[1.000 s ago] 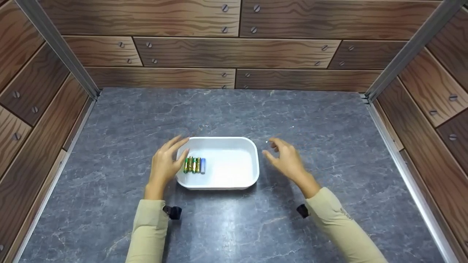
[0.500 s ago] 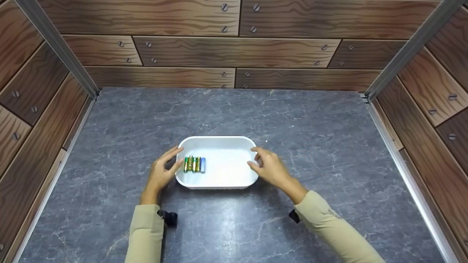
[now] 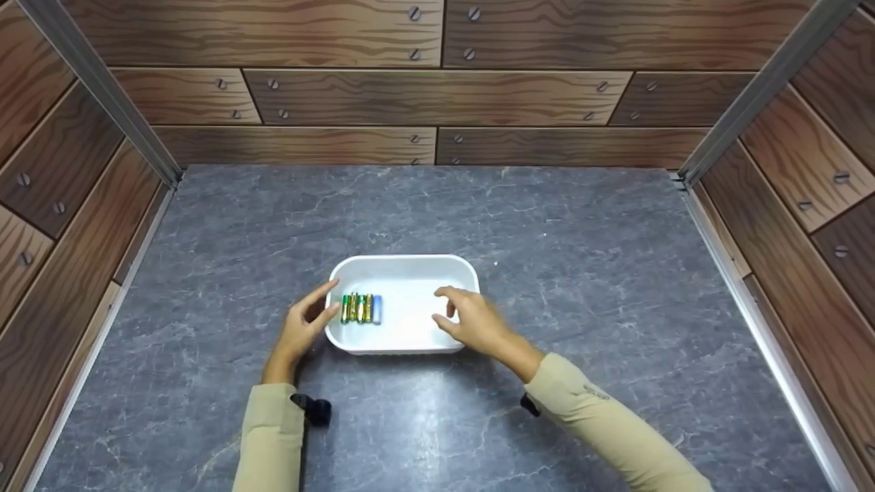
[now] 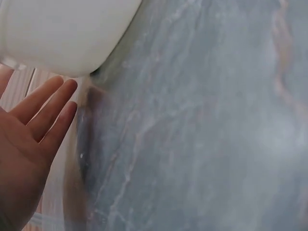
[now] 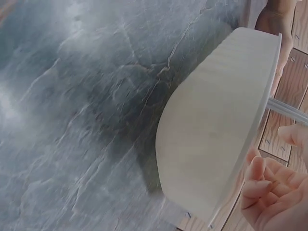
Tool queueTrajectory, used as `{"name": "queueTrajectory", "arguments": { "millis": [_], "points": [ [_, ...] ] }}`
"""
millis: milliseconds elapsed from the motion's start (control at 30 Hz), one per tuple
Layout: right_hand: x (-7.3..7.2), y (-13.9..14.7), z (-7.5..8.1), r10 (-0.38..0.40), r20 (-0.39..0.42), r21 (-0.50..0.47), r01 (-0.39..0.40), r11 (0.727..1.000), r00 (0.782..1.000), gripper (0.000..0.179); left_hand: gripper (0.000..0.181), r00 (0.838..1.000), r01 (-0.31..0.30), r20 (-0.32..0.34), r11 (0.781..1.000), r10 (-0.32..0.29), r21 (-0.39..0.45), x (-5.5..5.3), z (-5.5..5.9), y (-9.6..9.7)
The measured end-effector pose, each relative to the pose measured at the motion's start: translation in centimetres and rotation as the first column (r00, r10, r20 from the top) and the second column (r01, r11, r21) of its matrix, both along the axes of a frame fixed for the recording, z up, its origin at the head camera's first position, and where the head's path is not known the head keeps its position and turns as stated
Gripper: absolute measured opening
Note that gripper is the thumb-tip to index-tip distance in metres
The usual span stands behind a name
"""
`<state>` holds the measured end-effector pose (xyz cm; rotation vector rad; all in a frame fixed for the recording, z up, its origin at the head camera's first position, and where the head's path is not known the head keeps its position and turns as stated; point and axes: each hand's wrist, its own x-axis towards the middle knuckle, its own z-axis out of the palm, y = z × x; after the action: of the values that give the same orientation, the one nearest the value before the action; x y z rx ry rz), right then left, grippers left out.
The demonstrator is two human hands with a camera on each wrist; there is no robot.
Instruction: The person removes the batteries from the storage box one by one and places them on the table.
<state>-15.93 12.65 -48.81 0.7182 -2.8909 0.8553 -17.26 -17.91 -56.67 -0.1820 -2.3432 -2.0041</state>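
Observation:
A white plastic tray [image 3: 417, 342] sits on the grey marbled tabletop. Inside it, near the left end, several green-and-gold batteries [image 3: 357, 309] lie side by side with one blue battery [image 3: 377, 309]. My left hand [image 3: 301, 328] is at the tray's left rim, thumb and forefinger spread; whether they touch the rim cannot be told. In the left wrist view its other fingers [image 4: 50, 110] extend straight beside the tray wall. Over the tray's right part hovers my right hand [image 3: 478, 324], thumb and forefinger bent towards each other with a gap between them and nothing held.
Wood-patterned walls [image 3: 437, 99] enclose the grey tabletop [image 3: 601, 273] at the back and both sides. Metal strips [image 3: 772, 342] run along the side edges. Small white specks lie on the tabletop behind and right of the tray.
My right hand has moved left, from beside the tray to above its right part. The left hand has drawn slightly back to the left rim. The batteries keep their places in the tray.

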Motion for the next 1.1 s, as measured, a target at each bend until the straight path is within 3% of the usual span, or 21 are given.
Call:
{"name": "queueTrajectory", "arguments": {
  "millis": [267, 433, 1100],
  "points": [
    [-0.7, -1.6, -0.6, 0.058, 0.097, 0.001, -0.059, 0.998, 0.994, 0.034, 0.047, 0.992, 0.004, 0.127, 1.0, -0.003, -0.002, 0.2, 0.2, -0.3],
    [-1.1, -2.5, -1.1, 0.081, 0.129, -0.012, -0.08, 0.997, 0.988, 0.034, 0.05, 0.98, 0.033, 0.194, 0.999, -0.04, 0.035, 0.1, 0.3, -0.5],
    [-2.5, -6.4, -2.6, 0.089, 0.272, -0.036, -0.082, 0.996, 0.958, 0.042, 0.052, 0.979, 0.094, 0.174, 0.994, -0.104, 0.061, 0.0, 0.1, -0.9]
  ]
}}
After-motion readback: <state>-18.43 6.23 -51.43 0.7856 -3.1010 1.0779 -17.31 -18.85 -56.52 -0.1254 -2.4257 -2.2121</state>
